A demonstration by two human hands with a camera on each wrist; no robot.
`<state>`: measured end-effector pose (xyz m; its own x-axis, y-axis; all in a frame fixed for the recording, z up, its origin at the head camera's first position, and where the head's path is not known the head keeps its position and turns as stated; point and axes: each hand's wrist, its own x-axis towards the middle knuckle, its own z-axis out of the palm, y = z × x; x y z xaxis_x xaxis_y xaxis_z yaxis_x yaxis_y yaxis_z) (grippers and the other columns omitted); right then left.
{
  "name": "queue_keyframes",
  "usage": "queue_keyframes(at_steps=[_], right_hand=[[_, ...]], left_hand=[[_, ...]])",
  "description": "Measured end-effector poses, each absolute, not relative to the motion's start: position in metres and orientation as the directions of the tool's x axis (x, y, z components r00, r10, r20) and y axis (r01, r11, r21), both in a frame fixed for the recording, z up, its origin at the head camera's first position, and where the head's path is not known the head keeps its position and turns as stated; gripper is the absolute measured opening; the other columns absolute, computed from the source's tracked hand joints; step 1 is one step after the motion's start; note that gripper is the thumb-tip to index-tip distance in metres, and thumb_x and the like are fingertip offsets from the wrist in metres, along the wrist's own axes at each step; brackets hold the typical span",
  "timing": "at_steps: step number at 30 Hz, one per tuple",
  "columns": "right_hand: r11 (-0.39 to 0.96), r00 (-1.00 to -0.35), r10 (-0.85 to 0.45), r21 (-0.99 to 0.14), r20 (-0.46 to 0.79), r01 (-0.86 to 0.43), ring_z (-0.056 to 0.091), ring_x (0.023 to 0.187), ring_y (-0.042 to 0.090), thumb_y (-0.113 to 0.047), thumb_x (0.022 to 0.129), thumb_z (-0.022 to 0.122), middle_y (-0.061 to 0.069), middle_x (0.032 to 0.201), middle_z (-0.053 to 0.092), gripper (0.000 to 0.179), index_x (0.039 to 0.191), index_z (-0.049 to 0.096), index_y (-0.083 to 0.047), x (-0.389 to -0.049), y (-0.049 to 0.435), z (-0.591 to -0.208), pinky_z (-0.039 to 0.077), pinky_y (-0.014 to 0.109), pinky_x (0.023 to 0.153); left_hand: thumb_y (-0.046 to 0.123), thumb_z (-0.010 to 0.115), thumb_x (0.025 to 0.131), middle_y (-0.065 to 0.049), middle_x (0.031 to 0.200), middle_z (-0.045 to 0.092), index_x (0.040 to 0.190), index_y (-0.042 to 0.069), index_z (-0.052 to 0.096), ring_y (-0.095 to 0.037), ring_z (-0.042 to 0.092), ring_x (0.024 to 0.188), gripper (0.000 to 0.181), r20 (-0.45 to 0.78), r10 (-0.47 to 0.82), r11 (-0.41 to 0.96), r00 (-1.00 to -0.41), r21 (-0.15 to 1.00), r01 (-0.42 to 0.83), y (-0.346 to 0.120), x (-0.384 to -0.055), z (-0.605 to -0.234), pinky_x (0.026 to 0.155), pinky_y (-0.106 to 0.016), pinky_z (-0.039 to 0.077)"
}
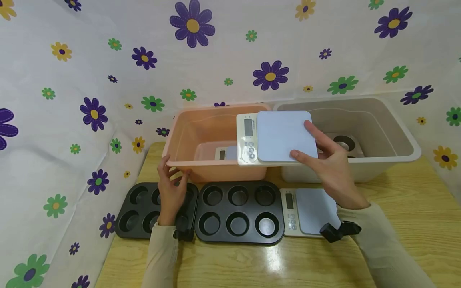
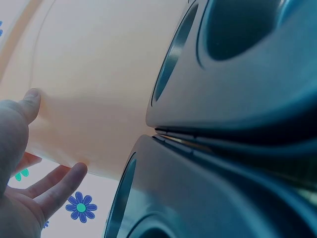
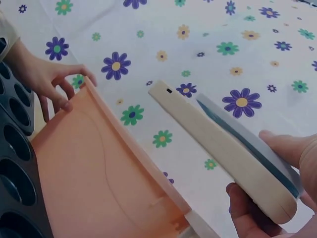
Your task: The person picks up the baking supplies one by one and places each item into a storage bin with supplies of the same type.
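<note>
My right hand (image 1: 333, 170) grips a white kitchen scale (image 1: 246, 138) by its right end, thumb on the pale weighing plate and fingers beneath. The scale is held up over the front rims of the two bins, its display facing me. In the right wrist view the scale (image 3: 218, 148) shows edge-on. My left hand (image 1: 172, 192) holds the front left corner of the orange plastic bin (image 1: 216, 173), thumb against the front wall and fingers at the side. Inside that bin lies another kitchen scale (image 1: 222, 154), partly hidden by the front rim and the held scale.
A grey bin (image 1: 390, 160) stands right of the orange one, with a dark round piece on a pale base (image 1: 345, 142) inside. Along the front lie two black muffin tins (image 1: 129, 196) (image 1: 239, 212) and a third kitchen scale (image 1: 291, 212). A flowered cloth hangs behind the wooden table (image 1: 223, 266).
</note>
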<state>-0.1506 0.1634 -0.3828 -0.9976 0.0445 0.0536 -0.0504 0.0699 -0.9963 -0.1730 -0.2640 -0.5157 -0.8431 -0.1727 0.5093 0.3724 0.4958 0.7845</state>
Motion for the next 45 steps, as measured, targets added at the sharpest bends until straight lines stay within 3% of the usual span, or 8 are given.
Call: queue_keyframes(at_steps=[5,9,13,18,29,37,45], right_hand=[[0.021,-0.999,0.024,-0.999,0.041,-0.040,0.050,0.147,0.025,-0.016,0.098,0.084,0.011,0.179,0.034,0.081,0.166,0.046,-0.036,-0.163,0.150,-0.379,0.051,0.010,0.108],[0.010,-0.999,0.018,-1.000,0.028,-0.027,0.043,0.158,0.028,-0.016,0.099,0.083,0.007,0.180,0.033,0.080,0.167,0.045,-0.035,-0.172,0.137,-0.376,0.046,0.021,0.119],[0.036,-1.000,-0.002,-0.999,0.005,-0.005,0.047,0.155,0.027,-0.018,0.099,0.083,0.006,0.179,0.036,0.080,0.167,0.044,-0.034,-0.182,0.124,-0.376,0.044,0.033,0.127],[0.013,-1.000,-0.017,-1.000,-0.005,0.005,0.056,0.147,0.028,-0.016,0.099,0.082,0.006,0.178,0.038,0.080,0.167,0.045,-0.031,-0.194,0.110,-0.376,0.046,0.040,0.128],[0.095,-0.998,-0.050,-0.995,-0.032,0.027,0.048,0.152,0.036,-0.021,0.098,0.083,0.007,0.180,0.033,0.081,0.168,0.044,-0.031,-0.216,0.085,-0.366,0.046,0.053,0.128],[0.191,-0.992,-0.076,-0.978,-0.097,0.081,0.047,0.157,0.037,-0.022,0.101,0.080,0.006,0.183,0.024,0.081,0.171,0.039,-0.027,-0.235,0.067,-0.365,0.050,0.048,0.125],[0.272,-0.981,-0.134,-0.957,-0.143,0.103,0.041,0.162,0.036,-0.020,0.104,0.073,0.012,0.181,0.029,0.078,0.172,0.035,-0.019,-0.245,0.050,-0.362,0.037,0.052,0.134]], left_hand=[[0.005,0.081,0.098,-0.027,0.156,0.057,0.165,0.017,0.033,-0.054,0.071,0.121,0.083,0.512,-0.170,0.491,-0.842,0.785,0.378,-0.263,-0.173,-0.517,0.091,-0.071,0.063],[0.005,0.081,0.098,-0.026,0.158,0.056,0.165,0.017,0.033,-0.052,0.071,0.122,0.083,0.507,-0.168,0.484,-0.846,0.790,0.377,-0.262,-0.174,-0.518,0.091,-0.070,0.063],[0.006,0.081,0.098,-0.027,0.157,0.057,0.165,0.017,0.034,-0.052,0.071,0.121,0.083,0.511,-0.178,0.494,-0.841,0.785,0.373,-0.262,-0.173,-0.518,0.091,-0.071,0.063],[0.007,0.081,0.099,-0.027,0.157,0.057,0.165,0.017,0.033,-0.050,0.071,0.122,0.083,0.506,-0.177,0.489,-0.844,0.790,0.371,-0.262,-0.173,-0.517,0.091,-0.072,0.062],[0.007,0.080,0.099,-0.025,0.160,0.055,0.165,0.019,0.033,-0.050,0.071,0.122,0.082,0.518,-0.173,0.503,-0.838,0.778,0.377,-0.264,-0.173,-0.519,0.092,-0.071,0.062],[0.008,0.080,0.100,-0.025,0.163,0.053,0.166,0.020,0.032,-0.050,0.071,0.122,0.082,0.517,-0.175,0.511,-0.838,0.775,0.372,-0.264,-0.172,-0.520,0.092,-0.070,0.063],[0.009,0.080,0.099,-0.024,0.164,0.052,0.165,0.020,0.033,-0.050,0.070,0.123,0.082,0.511,-0.173,0.510,-0.842,0.778,0.368,-0.264,-0.173,-0.519,0.094,-0.069,0.063]])
